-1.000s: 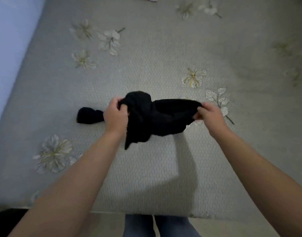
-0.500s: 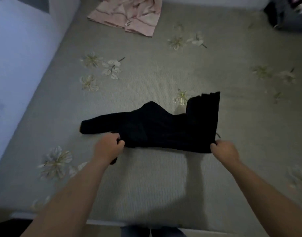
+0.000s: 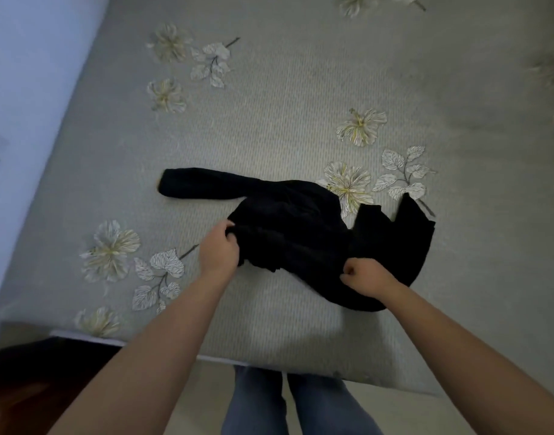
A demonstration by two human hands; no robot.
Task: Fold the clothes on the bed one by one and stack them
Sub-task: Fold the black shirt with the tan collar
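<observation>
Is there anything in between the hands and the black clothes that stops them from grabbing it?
No, nothing visible is in the way. The left hand already grips a bunched edge of the black garment, and the right hand pinches its near edge. It lies rumpled on the flowered bedspread.

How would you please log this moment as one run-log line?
left hand: grips black garment | right hand: grips it | garment bunched on bed

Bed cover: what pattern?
Pale grey-green bed cover with a fine woven texture and scattered cream-and-yellow flowers with leaves, clear in the head view.
</observation>
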